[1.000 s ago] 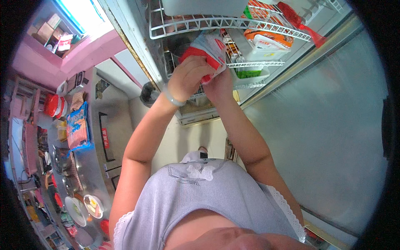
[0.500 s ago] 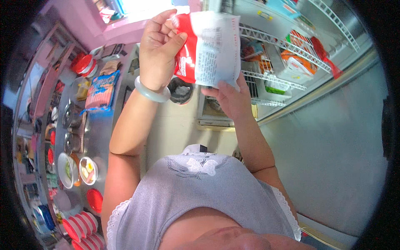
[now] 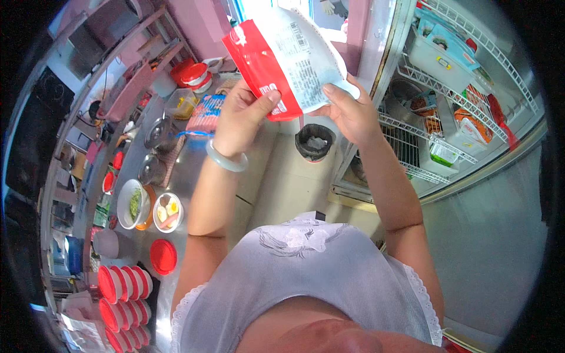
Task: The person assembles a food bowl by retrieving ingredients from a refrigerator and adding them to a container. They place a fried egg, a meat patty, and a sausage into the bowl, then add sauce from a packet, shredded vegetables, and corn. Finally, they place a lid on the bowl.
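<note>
Between both hands I hold up a red and white plastic food bag (image 3: 300,65), tilted, its printed panel facing me. My left hand (image 3: 244,113) grips the lower red side, thumb over the front; a pale bangle rings that wrist. At the bag's lower right corner, my right hand (image 3: 351,112) pinches the white plastic between thumb and fingers. What is inside the bag cannot be seen. Past my right forearm stands an open fridge (image 3: 432,162) with wire shelves.
A steel counter (image 3: 197,167) on the left bears a blue and pink food packet (image 3: 204,115), a bowl with greens (image 3: 130,203), a bowl with egg (image 3: 168,212), a red lid (image 3: 163,256) and stacked red-lidded tubs (image 3: 125,283). A black-lined bin (image 3: 315,141) stands on the floor ahead.
My view has turned left, bringing more of the counter into sight. The bag has tilted, its top leaning left, and my left hand has shifted from its upper edge to its lower red side.
</note>
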Demonstrator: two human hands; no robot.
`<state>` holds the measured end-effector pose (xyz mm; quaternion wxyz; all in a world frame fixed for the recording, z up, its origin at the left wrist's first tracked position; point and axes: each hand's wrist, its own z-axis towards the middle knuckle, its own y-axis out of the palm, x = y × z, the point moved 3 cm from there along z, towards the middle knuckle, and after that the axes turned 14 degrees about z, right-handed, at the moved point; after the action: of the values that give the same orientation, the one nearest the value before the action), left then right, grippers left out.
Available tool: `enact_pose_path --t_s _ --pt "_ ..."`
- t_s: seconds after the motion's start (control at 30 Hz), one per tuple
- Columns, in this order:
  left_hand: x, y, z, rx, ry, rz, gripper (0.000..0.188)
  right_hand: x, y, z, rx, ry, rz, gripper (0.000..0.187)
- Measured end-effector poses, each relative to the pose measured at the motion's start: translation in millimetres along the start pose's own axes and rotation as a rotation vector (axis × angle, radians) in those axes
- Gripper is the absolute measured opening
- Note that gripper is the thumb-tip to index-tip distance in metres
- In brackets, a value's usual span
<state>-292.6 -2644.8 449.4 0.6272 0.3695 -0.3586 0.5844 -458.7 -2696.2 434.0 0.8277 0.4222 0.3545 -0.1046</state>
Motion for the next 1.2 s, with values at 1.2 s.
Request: enact_pose_path --t_s 1.2 --pt "-91 -128 -142 0.103 -0.232 -0.771 0.044 238 -266 -370 1.169 0.879 -0.306 0.032"
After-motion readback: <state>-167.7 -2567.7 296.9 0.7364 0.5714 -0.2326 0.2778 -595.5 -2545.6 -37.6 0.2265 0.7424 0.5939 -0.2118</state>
